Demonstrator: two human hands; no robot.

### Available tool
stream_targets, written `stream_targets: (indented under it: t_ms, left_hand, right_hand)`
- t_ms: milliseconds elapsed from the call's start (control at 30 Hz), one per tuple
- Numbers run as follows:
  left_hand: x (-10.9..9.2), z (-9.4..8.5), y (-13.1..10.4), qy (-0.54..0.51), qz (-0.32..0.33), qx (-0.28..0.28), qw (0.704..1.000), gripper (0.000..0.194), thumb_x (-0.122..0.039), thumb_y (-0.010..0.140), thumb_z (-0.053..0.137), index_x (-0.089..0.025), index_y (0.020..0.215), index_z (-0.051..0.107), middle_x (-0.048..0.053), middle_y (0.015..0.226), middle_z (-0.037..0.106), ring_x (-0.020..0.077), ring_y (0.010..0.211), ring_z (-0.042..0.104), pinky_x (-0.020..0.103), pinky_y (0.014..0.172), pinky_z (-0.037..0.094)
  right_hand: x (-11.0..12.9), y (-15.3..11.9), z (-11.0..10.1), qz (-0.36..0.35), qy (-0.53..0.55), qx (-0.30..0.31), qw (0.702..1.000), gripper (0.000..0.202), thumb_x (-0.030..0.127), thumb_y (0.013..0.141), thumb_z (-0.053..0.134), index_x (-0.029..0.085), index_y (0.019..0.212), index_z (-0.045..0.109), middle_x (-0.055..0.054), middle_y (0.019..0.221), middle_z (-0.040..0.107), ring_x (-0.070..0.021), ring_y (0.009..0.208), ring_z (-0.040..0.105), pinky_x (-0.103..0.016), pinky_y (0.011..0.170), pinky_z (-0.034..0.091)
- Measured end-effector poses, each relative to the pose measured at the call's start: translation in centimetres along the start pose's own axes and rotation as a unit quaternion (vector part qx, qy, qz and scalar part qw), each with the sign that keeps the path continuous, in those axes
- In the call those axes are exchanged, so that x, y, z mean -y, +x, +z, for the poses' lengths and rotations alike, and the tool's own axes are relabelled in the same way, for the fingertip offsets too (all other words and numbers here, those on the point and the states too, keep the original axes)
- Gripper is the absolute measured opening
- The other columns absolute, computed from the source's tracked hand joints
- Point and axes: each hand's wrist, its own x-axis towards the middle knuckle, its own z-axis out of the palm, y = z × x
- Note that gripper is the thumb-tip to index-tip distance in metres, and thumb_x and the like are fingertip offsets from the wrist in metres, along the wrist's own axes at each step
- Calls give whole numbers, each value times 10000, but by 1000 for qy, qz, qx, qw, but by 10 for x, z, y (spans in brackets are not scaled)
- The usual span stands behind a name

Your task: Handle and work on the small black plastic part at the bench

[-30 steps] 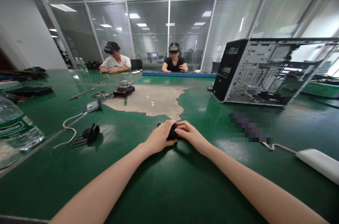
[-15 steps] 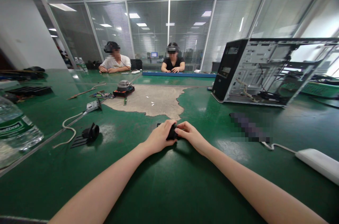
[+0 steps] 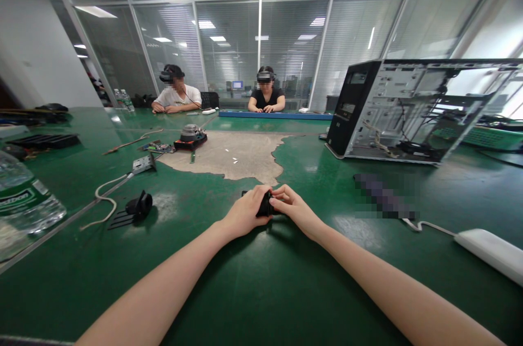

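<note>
My left hand (image 3: pixel 245 211) and my right hand (image 3: pixel 292 208) meet over a small black part (image 3: pixel 265 207) on the green table (image 3: pixel 261 280), both gripping it. Most of the part is hidden by my fingers; a black edge shows just behind my left hand. My fingertips touch each other above it.
An open computer case (image 3: pixel 408 109) lies at the right. A white power strip (image 3: pixel 488 250) with a cable sits at the near right. A water bottle (image 3: pixel 24 199), a black fan part (image 3: pixel 137 208), a cable and a cooler (image 3: pixel 190 137) lie left. Two people sit at the far side.
My hands stay on the black part with only a slight shift. The person in black across the table has lowered their hands to the table.
</note>
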Motion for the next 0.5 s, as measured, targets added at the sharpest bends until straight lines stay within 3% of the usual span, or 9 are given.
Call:
stream_targets:
  t_ms: [167,400,500]
  left_hand:
    - [0,0,0,0,-2,0,1000,571,-225,663,618,-232,1150,321,69,1138,441,227,1002,471,375,827,408]
    - [2,2,-1,-5,2,-4,1000,586,-203,648,623,-229,1150,322,67,1126,446,224,989,477,368,820,408]
    - [1,1,-1,-6,5,-6,1000,596,-208,649,627,-229,1157,316,70,1132,444,227,998,474,370,824,408]
  right_hand:
    - [-4,3,-1,14,-17,-16,1000,275,354,657,630,191,834,496,-16,866,574,-144,791,542,-329,754,415]
    - [7,-3,0,-7,-3,43,999,345,275,589,693,221,830,453,15,818,573,-146,805,540,-320,744,411]
    - [6,-3,1,-7,2,22,1000,276,306,644,648,217,827,461,12,819,576,-139,807,541,-317,763,400]
